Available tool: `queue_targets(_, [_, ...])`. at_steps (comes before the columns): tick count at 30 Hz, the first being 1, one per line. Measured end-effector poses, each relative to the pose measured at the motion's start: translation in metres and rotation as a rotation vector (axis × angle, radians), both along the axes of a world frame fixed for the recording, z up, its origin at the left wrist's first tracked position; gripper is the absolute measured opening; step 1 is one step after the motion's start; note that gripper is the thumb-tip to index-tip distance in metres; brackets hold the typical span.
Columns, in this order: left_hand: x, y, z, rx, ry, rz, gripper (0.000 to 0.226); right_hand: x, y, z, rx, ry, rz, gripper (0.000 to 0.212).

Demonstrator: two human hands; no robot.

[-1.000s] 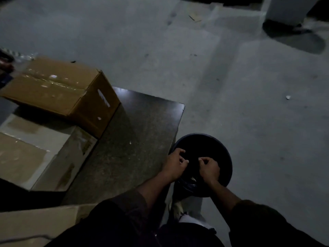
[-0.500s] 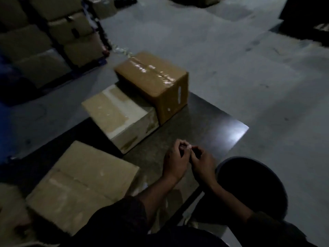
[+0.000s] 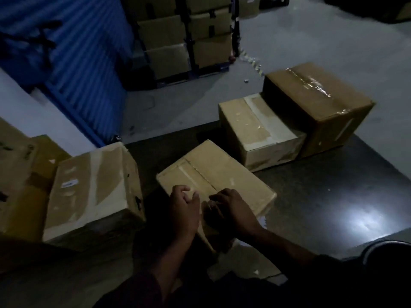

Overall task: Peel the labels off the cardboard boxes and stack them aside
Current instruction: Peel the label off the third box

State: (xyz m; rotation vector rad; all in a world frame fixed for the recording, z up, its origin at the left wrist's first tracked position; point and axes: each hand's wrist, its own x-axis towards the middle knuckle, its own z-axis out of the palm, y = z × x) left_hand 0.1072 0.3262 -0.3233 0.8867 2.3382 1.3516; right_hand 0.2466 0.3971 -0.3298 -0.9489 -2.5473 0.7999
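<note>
A pale cardboard box [image 3: 222, 170] with a taped seam lies in front of me on the dark table [image 3: 333, 196]. Both hands are over its near end. My left hand [image 3: 184, 205] hovers at the box's near left corner, fingers loosely curled and holding nothing that I can see. My right hand [image 3: 233, 207] has bent fingers whose tips touch the box top near the seam; the dim light hides whether they pinch anything. To the left, a second box [image 3: 89, 185] carries a small white label [image 3: 70, 183].
Behind the near box sit a pale box [image 3: 255, 130] and a brown taped box [image 3: 322, 103]. More boxes [image 3: 17, 174] crowd the far left. A black bin [image 3: 391, 250] shows at the right edge. Stacked cartons [image 3: 178, 41] and a blue shutter [image 3: 77, 52] stand beyond.
My view swung left from the black bin to the table. Both hands left the bin, pinched together above the table edge, and now sit apart over the near box.
</note>
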Motion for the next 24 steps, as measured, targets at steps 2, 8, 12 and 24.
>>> queue_targets(2, [-0.025, -0.012, -0.009, -0.063, -0.06, 0.082, 0.032, -0.02, -0.006, -0.01, 0.165, -0.099, 0.037, 0.048])
queue_targets(8, [-0.052, -0.031, -0.04, -0.099, -0.394, 0.019, 0.03, -0.06, -0.033, -0.022, 0.395, -0.2, 0.097, 0.05])
queue_targets(12, [-0.063, -0.029, -0.046, -0.125, -0.444, -0.096, 0.029, -0.062, -0.028, -0.02, 0.391, -0.223, 0.106, 0.049])
queue_targets(24, [-0.077, -0.028, -0.047, -0.096, -0.51, -0.207, 0.02, -0.061, -0.026, -0.003, 0.258, -0.273, -0.193, 0.05])
